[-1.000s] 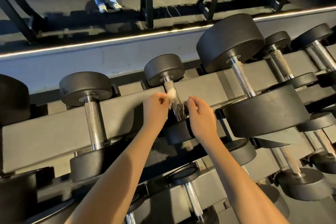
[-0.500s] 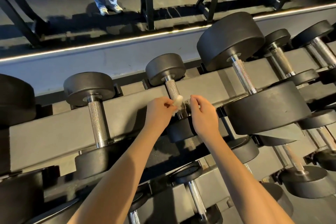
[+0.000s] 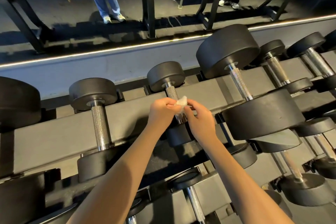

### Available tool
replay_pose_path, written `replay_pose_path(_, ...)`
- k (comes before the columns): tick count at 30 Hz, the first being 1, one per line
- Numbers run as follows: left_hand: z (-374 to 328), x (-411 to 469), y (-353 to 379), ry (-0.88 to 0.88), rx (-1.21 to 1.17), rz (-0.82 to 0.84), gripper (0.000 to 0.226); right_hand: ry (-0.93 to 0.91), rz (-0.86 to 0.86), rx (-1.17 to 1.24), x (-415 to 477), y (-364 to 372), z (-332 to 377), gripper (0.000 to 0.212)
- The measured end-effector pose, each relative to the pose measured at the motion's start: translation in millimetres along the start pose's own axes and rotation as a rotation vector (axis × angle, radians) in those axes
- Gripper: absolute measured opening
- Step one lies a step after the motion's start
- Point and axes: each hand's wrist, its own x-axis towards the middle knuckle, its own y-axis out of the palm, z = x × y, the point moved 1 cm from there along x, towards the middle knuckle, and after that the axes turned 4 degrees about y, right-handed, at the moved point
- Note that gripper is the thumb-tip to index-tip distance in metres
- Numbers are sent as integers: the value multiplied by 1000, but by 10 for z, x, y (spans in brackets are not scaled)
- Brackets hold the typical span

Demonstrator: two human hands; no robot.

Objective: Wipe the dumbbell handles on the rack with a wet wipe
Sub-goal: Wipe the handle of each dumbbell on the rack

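**Gym rack: wipe gathered over the small dumbbell's handle**

Gym flooring and further racks are seen far behind a tiered grey dumbbell rack [image 3: 54, 132]. A crumpled wet wipe [image 3: 182, 101] is pinched by the left hand [image 3: 161, 112] and is also nipped at its near right edge by the thumb and forefinger of the right hand [image 3: 201, 123]. It is held against the knurled handle [image 3: 171, 93] of the small middle dumbbell, probably so that it can be refolded or wrapped round the bar. Neighbouring handles are left uncovered.
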Motion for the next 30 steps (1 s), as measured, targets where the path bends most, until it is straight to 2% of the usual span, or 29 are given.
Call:
replay_pose_path(3,11,-48,30,97,-30,124,12,9,69,165,38,-53,19,23)
replay_pose_path(5,5,-62,22,169,104,166,17,61,93,260,92,-131,58,21)
replay_pose_path(8,-40,-9,-36,213,230,102,25,214,30,330,233,-198,118,18)
replay_pose_path(10,-59,28,-98,208,287,-13,30,222,-25,182,303,-200,136,16)
replay_pose_path(12,-24,59,-148,192,341,-66,36,176,130,-22,331,-146,104,9)
replay_pose_path(14,68,88,-174,168,454,-21,41,140,290,-162,331,-124,54,11)
replay_pose_path(16,205,94,-207,117,608,50,45,127,323,-225,362,-147,56,12)
replay_pose_path(20,401,57,-254,137,871,156,50,126,236,-118,418,-77,138,11)
replay_pose_path(23,416,73,-288,149,919,185,56,17,76,-112,608,72,176,14)
replay_pose_path(26,400,87,-330,151,948,220,61,64,-13,-10,754,173,228,18)
replay_pose_path(30,407,67,-337,160,956,230,64,32,112,-62,657,108,226,13)
